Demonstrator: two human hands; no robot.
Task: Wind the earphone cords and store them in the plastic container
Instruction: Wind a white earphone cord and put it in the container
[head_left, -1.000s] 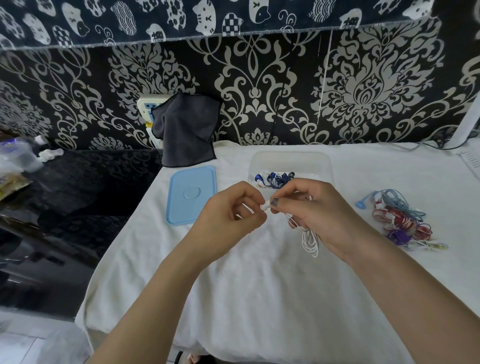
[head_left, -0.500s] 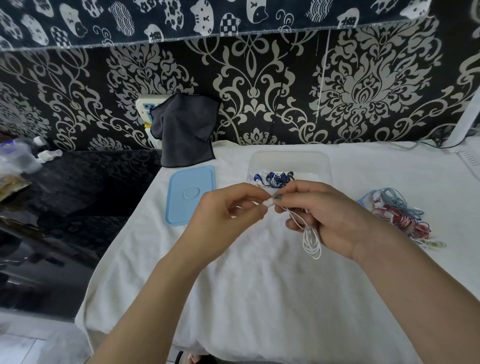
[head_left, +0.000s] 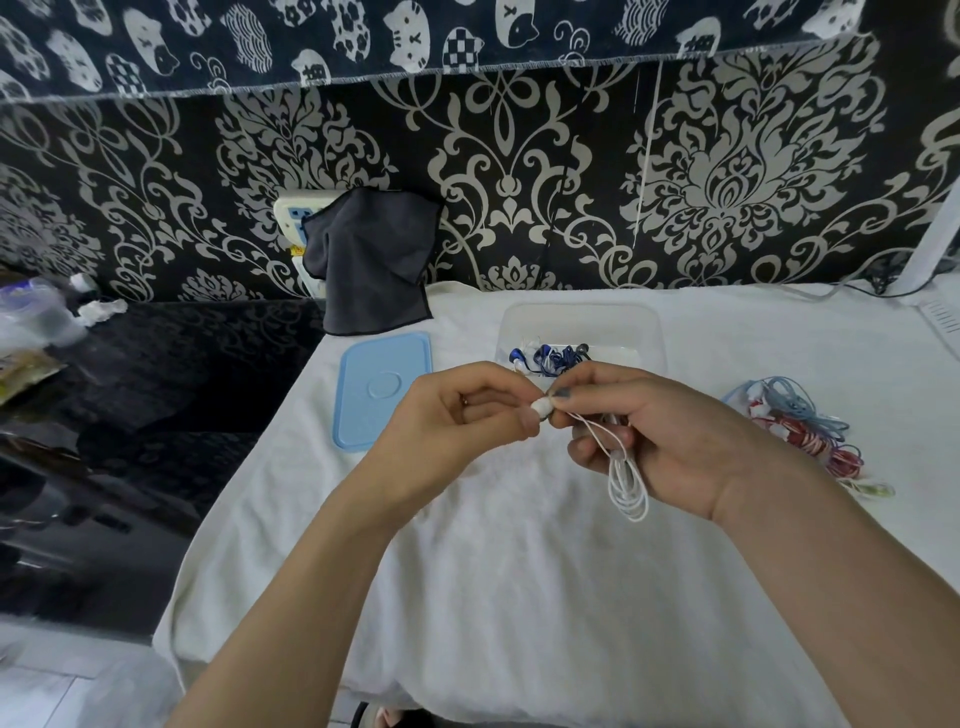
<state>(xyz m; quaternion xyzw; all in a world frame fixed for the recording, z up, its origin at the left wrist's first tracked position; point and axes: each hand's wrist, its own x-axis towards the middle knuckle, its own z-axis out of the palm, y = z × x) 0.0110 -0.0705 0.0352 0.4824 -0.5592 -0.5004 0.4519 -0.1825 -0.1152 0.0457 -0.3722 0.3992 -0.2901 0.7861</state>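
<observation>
While my left hand (head_left: 467, 421) pinches a white earbud (head_left: 542, 407) between thumb and forefinger, my right hand (head_left: 670, 441) pinches the white earphone cord (head_left: 628, 480) beside it, coils dangling over the white cloth (head_left: 519, 597). Behind sits the plastic container (head_left: 582, 325), seemingly holding a blue earphone bundle (head_left: 550, 358).

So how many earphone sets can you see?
At least 3: white earphones in both hands, blue earphones in the plastic container, and a tangled pile that may hold several.
</observation>
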